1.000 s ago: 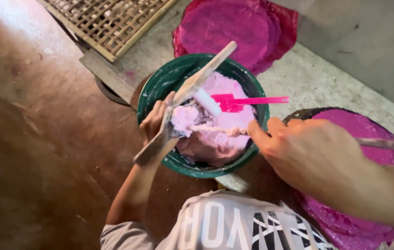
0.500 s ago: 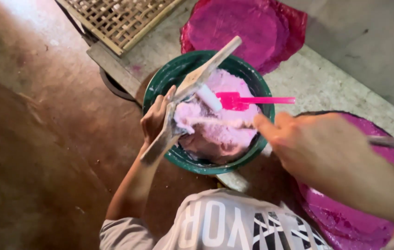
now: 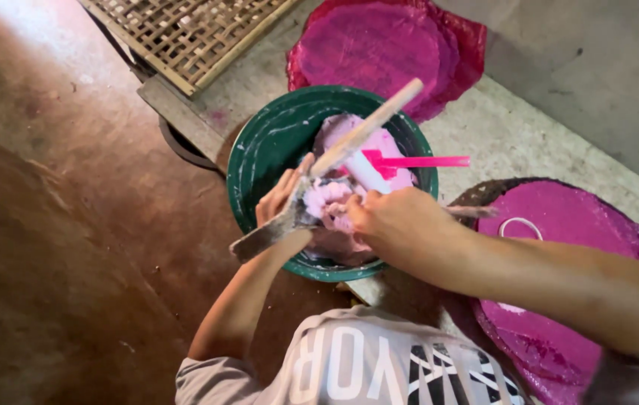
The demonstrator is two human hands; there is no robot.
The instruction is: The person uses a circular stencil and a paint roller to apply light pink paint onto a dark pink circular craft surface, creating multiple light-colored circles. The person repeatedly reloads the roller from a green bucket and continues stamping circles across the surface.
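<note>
Pink, sticky-looking dough (image 3: pixel 349 150) is what everything sits around here, piled inside a green plastic basin (image 3: pixel 256 161).

The fingers (image 3: pixel 287 186) of the left hand (image 3: pixel 278 201) are wrapped tight around a wooden paddle (image 3: pixel 368 127), gripped low, near its wider, dough-smeared end. The paddle's long axis runs from lower left, out past the basin's near rim, up to the upper right, right across the dough.

The right hand (image 3: pixel 394 225) is reached in from the right. Its fingers (image 3: pixel 349 211) are curled down onto the dough just beside the paddle, nearly touching the left hand. Whether a lump is actually pinched or the fingers are just pressed in can't be told, since the tips are hidden in the pink mass. So the dough lies directly under and slightly ahead of the right fingers, and that hand is the nearer one to it.

A bright pink plastic spatula (image 3: pixel 413 161) is left lying across the dough behind the hands, handle pointed right.

Further out:
- Magenta round sheets are stacked beyond the basin (image 3: pixel 379 45).
- Another magenta sheet (image 3: pixel 559 217) is seen under the right forearm.
- A woven bamboo tray (image 3: pixel 184 30) is seen at the top left.
</note>
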